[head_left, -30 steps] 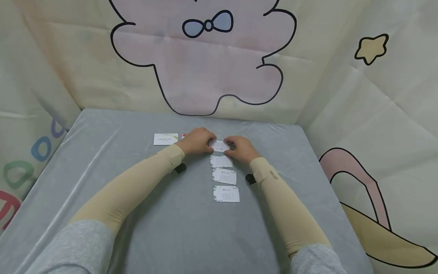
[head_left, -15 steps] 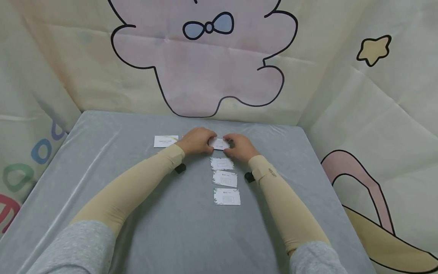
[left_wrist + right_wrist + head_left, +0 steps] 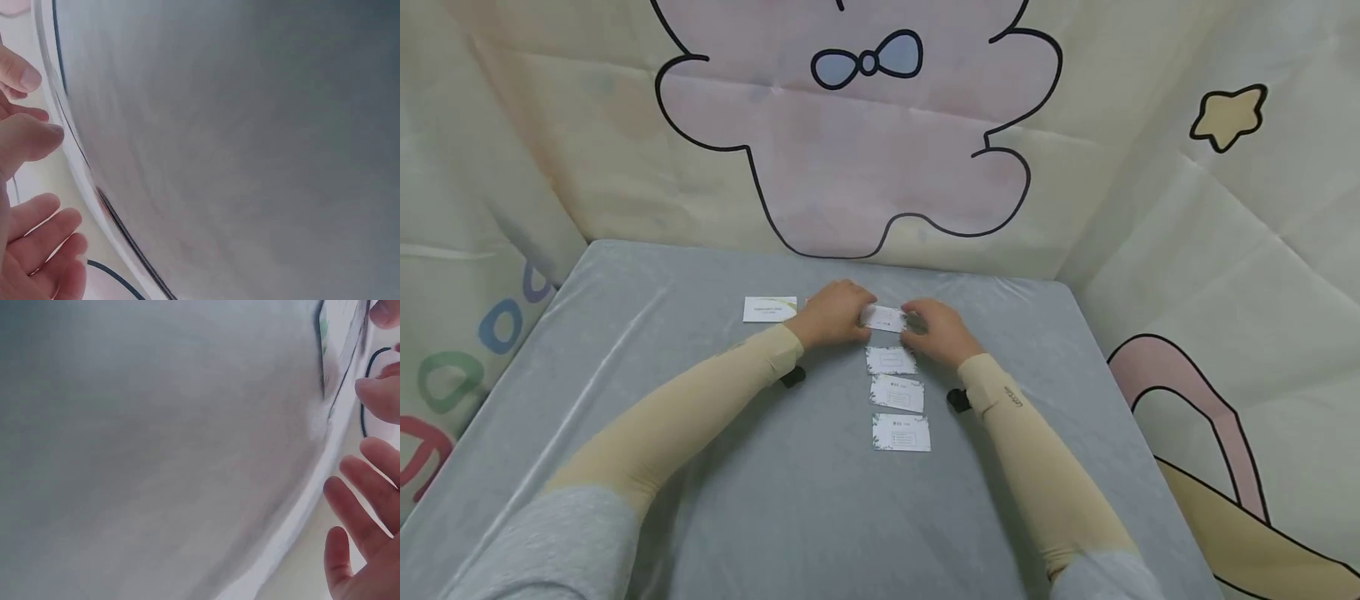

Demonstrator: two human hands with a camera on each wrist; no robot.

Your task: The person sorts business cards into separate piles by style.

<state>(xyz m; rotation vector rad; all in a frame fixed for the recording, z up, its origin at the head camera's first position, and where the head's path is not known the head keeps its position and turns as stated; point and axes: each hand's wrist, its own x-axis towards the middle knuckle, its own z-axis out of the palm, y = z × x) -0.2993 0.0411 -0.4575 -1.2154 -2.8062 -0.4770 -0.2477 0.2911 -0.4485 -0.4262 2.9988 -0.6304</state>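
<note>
A small white business card [image 3: 884, 317] is at the far end of the column, between my two hands. My left hand [image 3: 835, 313] grips its left end, the thumb at the near edge and the index finger at the far edge. At the right end my right hand [image 3: 942, 331] holds it between thumb and index finger. The wrist views do not show the card clearly between the fingers. Several leaf-patterned business cards [image 3: 891, 361] lie in a column below it. A white card [image 3: 770, 309] with a green-yellow corner lies farther left, and my left hand mostly hides a reddish card.
The table [image 3: 775, 517] has a smooth grey cloth cover. Its far edge stands close to a cream curtain [image 3: 610, 150] with cartoon drawings. More curtain [image 3: 1247, 250] hangs along the right side.
My right hand has shifted slightly right at the card's end. The left hand has kept its place at the card. The head view has moved a little.
</note>
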